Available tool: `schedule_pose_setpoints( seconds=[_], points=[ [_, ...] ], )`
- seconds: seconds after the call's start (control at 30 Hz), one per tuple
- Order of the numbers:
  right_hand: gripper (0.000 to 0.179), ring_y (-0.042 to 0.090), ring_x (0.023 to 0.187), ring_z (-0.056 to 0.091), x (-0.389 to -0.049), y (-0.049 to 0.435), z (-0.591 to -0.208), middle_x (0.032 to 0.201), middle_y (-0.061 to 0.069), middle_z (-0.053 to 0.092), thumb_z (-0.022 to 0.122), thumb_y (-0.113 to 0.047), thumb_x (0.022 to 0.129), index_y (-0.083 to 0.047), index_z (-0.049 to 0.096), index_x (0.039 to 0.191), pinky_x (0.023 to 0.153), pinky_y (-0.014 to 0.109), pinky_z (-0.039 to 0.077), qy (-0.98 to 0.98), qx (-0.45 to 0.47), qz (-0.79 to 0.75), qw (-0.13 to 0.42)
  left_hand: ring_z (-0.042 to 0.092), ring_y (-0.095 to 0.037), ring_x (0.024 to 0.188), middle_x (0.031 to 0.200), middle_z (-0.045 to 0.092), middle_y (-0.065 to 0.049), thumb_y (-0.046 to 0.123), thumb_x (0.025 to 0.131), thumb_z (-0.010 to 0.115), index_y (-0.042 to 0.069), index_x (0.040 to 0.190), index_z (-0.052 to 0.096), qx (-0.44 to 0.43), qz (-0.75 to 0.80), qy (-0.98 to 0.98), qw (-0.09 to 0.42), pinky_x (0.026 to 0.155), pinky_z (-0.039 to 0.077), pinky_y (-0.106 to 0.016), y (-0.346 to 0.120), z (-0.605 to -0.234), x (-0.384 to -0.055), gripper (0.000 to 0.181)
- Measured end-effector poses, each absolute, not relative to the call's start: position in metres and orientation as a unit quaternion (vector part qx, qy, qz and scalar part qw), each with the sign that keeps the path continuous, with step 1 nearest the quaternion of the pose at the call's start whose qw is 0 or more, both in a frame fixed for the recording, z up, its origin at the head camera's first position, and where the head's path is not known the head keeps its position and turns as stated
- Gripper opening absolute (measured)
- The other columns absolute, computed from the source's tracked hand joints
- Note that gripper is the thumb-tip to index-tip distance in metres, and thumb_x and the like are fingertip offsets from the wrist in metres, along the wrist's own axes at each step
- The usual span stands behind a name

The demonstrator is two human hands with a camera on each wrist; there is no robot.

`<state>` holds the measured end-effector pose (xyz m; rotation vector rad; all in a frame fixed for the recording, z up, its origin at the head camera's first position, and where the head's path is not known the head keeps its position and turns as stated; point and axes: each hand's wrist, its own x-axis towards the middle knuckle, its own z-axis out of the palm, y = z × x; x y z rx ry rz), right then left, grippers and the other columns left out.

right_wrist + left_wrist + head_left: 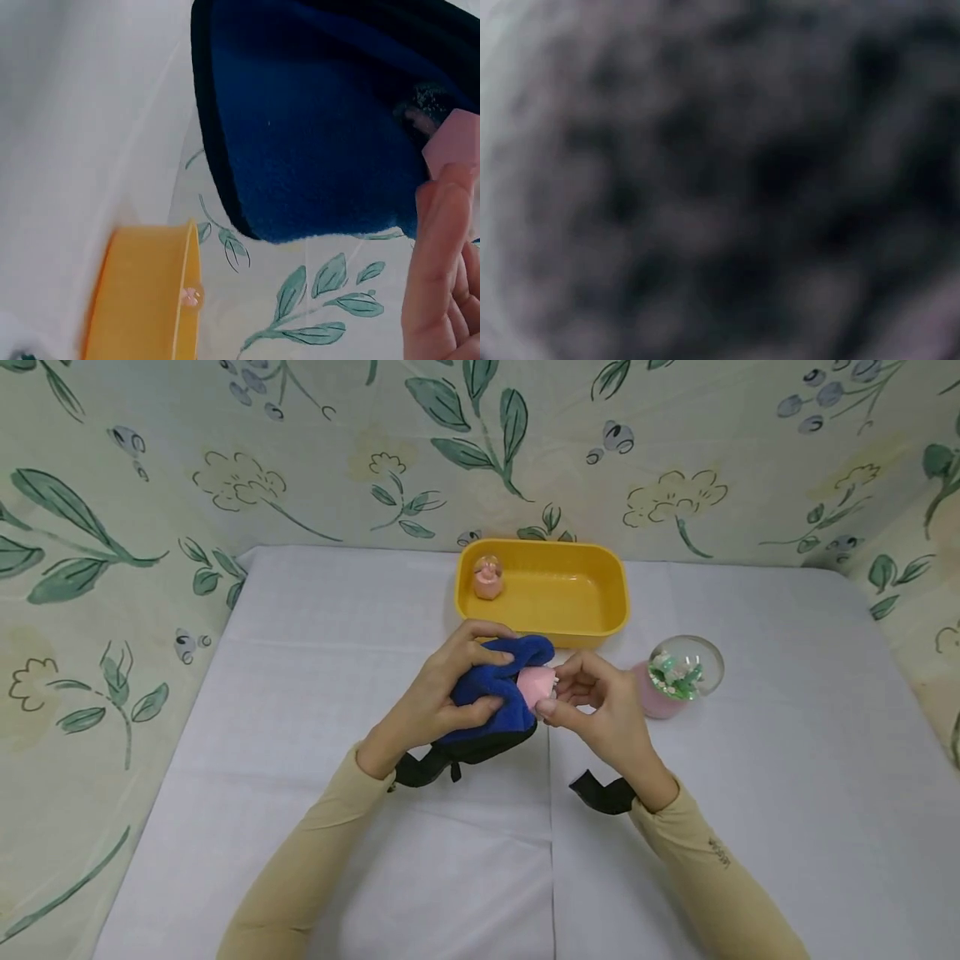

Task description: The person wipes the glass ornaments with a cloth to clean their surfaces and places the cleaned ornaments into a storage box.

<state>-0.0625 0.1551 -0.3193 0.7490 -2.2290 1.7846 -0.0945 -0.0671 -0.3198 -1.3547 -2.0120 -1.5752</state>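
In the head view my left hand (446, 685) grips a bunched blue fleece cloth (491, 681) with a black edge, thumb and fingers pressing it from the left. From the right, my right hand (600, 702) pinches a small snow globe by its pink faceted base (536, 686). The cloth wraps the globe's other end. In the right wrist view the cloth (322, 135) hangs wide, and my fingertips (454, 184) touch the pink base (456, 142), with a speckled clear dome beside it, partly inside the cloth. The left wrist view is dark and blurred.
Behind my hands stands a yellow tray (555, 631) with a small pink figure under a clear dome (487, 578) at its left end. A larger snow globe (675, 677) with a pink base lies tilted to the right. White cloth covers the table, with a floral curtain behind.
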Motion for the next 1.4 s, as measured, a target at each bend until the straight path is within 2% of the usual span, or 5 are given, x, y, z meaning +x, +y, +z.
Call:
schedule_pose_setpoints(
  seconds=[0.3, 0.6, 1.07, 1.27, 1.4],
  points=[
    [0.061, 0.023, 0.102, 0.058, -0.0655, 0.1519, -0.3173, 0.121, 0.019, 0.056, 0.065, -0.041, 0.089, 0.007, 0.048, 0.123, 0.086, 0.026, 0.051, -0.749, 0.351, 0.537, 0.167, 0.048, -0.032, 0.113, 0.124, 0.047, -0.024, 0.047, 0.096, 0.049, 0.002, 0.113, 0.05, -0.413, -0.569, -0.699, 0.131, 0.098, 0.041, -0.042, -0.0667, -0.3207, -0.0949, 0.049],
    [0.051, 0.027, 0.096, 0.06, -0.0677, 0.1561, -0.3162, 0.112, 0.018, 0.063, 0.067, -0.036, 0.089, 0.007, 0.059, 0.114, 0.085, 0.021, 0.049, -0.746, 0.408, 0.47, 0.237, 0.048, -0.033, 0.113, 0.124, 0.047, -0.024, 0.043, 0.096, 0.048, 0.006, 0.114, 0.05, -0.426, -0.567, -0.695, 0.121, 0.098, 0.042, -0.044, -0.0687, -0.3202, -0.0955, 0.041],
    [0.066, 0.01, 0.068, 0.063, -0.0669, 0.1549, -0.3204, 0.081, 0.018, 0.065, 0.071, -0.048, 0.08, 0.012, 0.056, 0.1, 0.063, 0.019, 0.053, -0.757, 0.289, 0.568, 0.141, 0.047, -0.036, 0.112, 0.123, 0.045, -0.025, 0.03, 0.095, 0.05, 0.008, 0.114, 0.052, -0.47, -0.552, -0.677, 0.129, 0.094, 0.044, -0.045, -0.0667, -0.3209, -0.095, 0.028],
    [0.064, 0.009, 0.075, 0.063, -0.0658, 0.1548, -0.3194, 0.088, 0.018, 0.066, 0.071, -0.045, 0.082, 0.012, 0.055, 0.107, 0.067, 0.02, 0.054, -0.758, 0.272, 0.584, 0.106, 0.048, -0.034, 0.112, 0.124, 0.047, -0.024, 0.03, 0.094, 0.05, 0.009, 0.113, 0.051, -0.443, -0.552, -0.694, 0.128, 0.094, 0.045, -0.043, -0.0666, -0.3248, -0.0949, 0.028],
    [0.064, 0.016, 0.088, 0.063, -0.0672, 0.1544, -0.3193, 0.11, 0.019, 0.062, 0.064, -0.044, 0.089, 0.01, 0.051, 0.121, 0.074, 0.024, 0.054, -0.754, 0.317, 0.559, 0.133, 0.048, -0.034, 0.113, 0.124, 0.048, -0.024, 0.029, 0.094, 0.051, 0.009, 0.112, 0.051, -0.433, -0.56, -0.693, 0.136, 0.097, 0.042, -0.045, -0.0666, -0.3244, -0.0957, 0.028]
  ],
)
